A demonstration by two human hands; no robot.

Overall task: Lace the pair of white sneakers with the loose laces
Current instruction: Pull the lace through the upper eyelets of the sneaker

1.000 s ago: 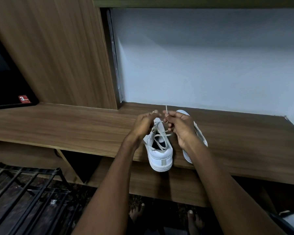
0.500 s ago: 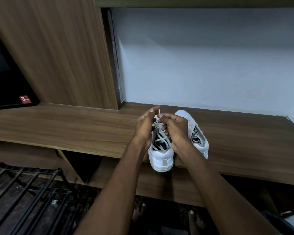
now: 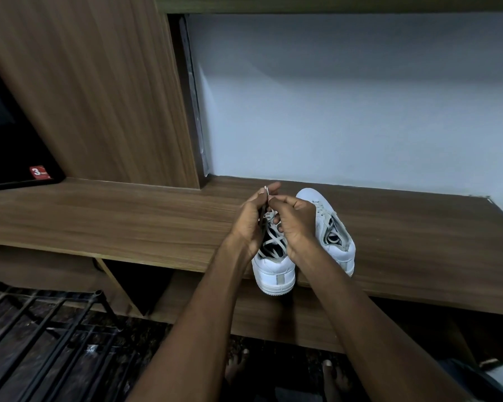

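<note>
The front of the near sneaker (image 3: 274, 271) is hidden by the two hands, so how many holes are laced cannot be told. Only its heel and open top are seen, with loose lace (image 3: 273, 242) crossed over the dark inside. This sneaker is set on the wooden desk (image 3: 128, 221), with its heel hanging a little over the front edge. The other sneaker (image 3: 331, 227) is set just beside it on the right, partly covered by the right hand (image 3: 295, 220). Some lace is seen lying in its open top too.

A lace tip (image 3: 266, 191) is pinched at the fingertips of the left hand (image 3: 251, 219), and it sticks up above them. The right hand is closed just beside it, but whether lace is held in it cannot be told, since its fingers are curled away.

A dark screen (image 3: 9, 146) is cut off at the left edge. A black metal rack (image 3: 41, 329) is seen low on the left, partly cut off. Bare toes are seen dimly on the floor (image 3: 273, 352).
</note>
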